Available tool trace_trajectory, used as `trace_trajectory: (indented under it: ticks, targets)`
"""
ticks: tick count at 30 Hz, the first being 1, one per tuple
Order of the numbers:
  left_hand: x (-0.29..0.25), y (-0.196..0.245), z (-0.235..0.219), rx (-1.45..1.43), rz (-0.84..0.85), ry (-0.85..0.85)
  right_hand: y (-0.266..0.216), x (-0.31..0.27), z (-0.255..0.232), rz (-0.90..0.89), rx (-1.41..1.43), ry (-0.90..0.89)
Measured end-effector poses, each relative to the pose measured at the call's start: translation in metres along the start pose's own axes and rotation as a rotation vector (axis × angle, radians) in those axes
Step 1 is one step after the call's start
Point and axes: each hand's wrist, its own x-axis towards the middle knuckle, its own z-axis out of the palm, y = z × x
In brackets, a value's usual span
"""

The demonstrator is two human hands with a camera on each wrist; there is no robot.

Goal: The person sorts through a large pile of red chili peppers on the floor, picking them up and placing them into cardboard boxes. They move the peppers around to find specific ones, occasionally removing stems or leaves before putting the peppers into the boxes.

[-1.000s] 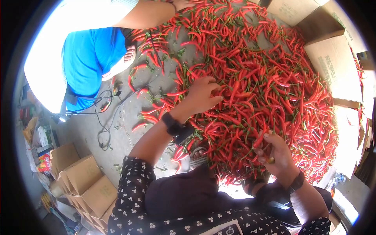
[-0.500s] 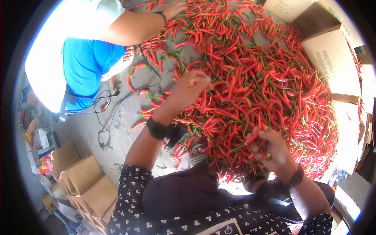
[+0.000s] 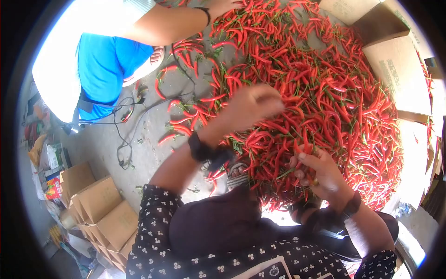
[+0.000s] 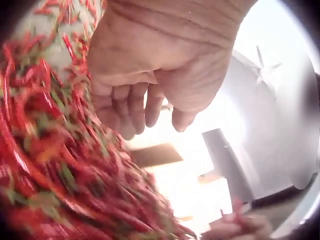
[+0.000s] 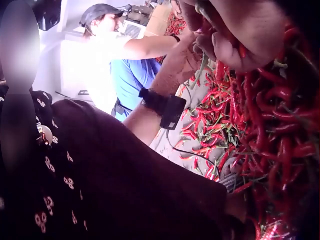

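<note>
My left hand (image 3: 254,108), blurred by motion, is over the heap of red chili peppers (image 3: 316,107) in the head view. Its fingers bend loosely with nothing between them in the left wrist view, where the hand (image 4: 160,65) has blurred chilies below and to the left. Low over the near side of the heap, my right hand (image 3: 320,169) holds red chili peppers (image 3: 304,149) in curled fingers, the thumb lying on top. A green stem (image 5: 201,70) sticks out below the right hand (image 5: 245,35) in the right wrist view. The palm hides how many it holds.
Across the floor on the left, another person in blue shorts (image 3: 100,69) reaches an arm (image 3: 174,28) toward the chilies. A black cable (image 3: 120,144) loops over the concrete. Cardboard boxes (image 3: 392,69) border the heap on the right; more folded cartons (image 3: 109,223) stand at lower left.
My left hand drew back slightly to the left, then swung right over the heap. The right hand has shifted a little left, still holding chilies. The other person's arm moved.
</note>
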Motion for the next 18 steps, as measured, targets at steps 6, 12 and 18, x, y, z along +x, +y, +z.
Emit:
trace_trajectory:
  ticks: [6, 12, 18]
  targets:
    - [0.033, -0.076, -0.073, 0.726, 0.154, 0.140, -0.006, -0.003, -0.001, -0.019, 0.057, 0.072]
    - [0.009, -0.083, -0.055, 0.465, 0.077, -0.165, -0.005, 0.000, -0.004, -0.036, 0.059, 0.033]
    - [-0.015, -0.074, -0.050, 0.288, -0.006, -0.070, -0.007, 0.000, -0.001, -0.025, 0.062, 0.061]
